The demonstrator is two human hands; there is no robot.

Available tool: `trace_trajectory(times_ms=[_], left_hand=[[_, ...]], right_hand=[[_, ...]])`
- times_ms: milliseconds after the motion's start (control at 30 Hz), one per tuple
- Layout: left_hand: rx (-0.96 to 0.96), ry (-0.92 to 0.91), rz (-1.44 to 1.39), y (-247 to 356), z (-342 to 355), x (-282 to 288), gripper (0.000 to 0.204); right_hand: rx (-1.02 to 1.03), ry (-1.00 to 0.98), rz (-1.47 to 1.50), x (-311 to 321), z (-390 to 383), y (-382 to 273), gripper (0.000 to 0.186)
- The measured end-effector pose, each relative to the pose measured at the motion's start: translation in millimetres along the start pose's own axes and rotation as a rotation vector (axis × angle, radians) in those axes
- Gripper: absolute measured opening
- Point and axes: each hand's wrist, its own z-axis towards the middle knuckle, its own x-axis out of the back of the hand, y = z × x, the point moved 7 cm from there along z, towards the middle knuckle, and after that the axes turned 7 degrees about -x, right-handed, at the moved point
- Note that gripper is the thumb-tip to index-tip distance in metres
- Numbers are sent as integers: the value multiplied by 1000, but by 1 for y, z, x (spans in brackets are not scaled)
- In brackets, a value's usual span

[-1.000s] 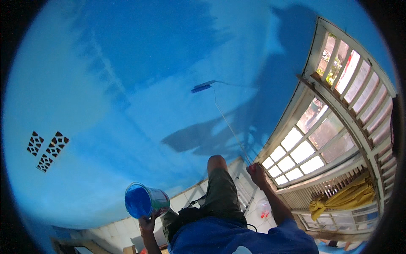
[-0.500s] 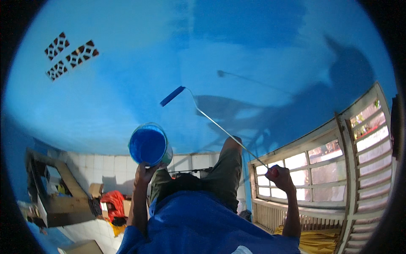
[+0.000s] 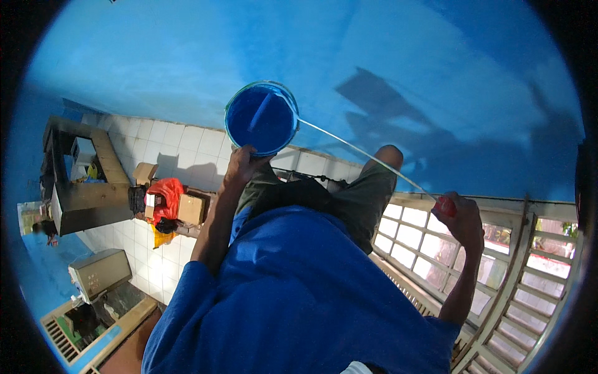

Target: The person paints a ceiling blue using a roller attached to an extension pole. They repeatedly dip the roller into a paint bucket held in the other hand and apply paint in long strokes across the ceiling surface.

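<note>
My left hand (image 3: 242, 163) grips the near rim of a round paint bucket (image 3: 244, 98), which is tilted so that the blue paint (image 3: 274, 134) inside shows. A paint roller (image 3: 261, 111) lies within the bucket's mouth, its sleeve coated blue; whether it touches the paint I cannot tell. From it a long thin metal rod (image 3: 361, 151) slants down to the right. My right hand (image 3: 462, 218) is closed around the roller's red handle (image 3: 445, 206). Beyond both hands stands a blue wall (image 3: 187, 62) with darker, fresh-looking patches.
A slatted, barred window (image 3: 430, 243) is close by my right arm. At the lower left are a dark wooden shelf unit (image 3: 93, 193), a red plastic bag (image 3: 167, 190), cardboard boxes (image 3: 190, 209) and a white tiled surface (image 3: 202, 140). My bent knee (image 3: 389, 156) rises near the rod.
The roller has come off from in front of the wall and into the bucket's mouth. My view has tilted downward and turned, showing more of the room at the left.
</note>
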Motion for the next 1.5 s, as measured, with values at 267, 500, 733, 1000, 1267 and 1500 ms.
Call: trace_trajectory(times_ms=[267, 500, 733, 1000, 1267, 1500], left_hand=[[55, 90, -437, -7, -7, -11, 50], [105, 175, -417, 9, -14, -8, 16], [195, 100, -501, 6, -13, -15, 61], [295, 143, -688, 7, -11, -12, 63], [365, 248, -609, 0, -13, -10, 44], [354, 207, -650, 0, -10, -9, 50]], right_hand=[[114, -64, -139, 9, 25, -54, 41], [122, -136, -223, 5, 34, -71, 49], [115, -152, -307, 3, 49, -88, 51], [175, -145, -349, 6, 67, -123, 47], [234, -58, -341, 11, 77, -143, 41], [133, -188, -360, 16, 78, -148, 44]])
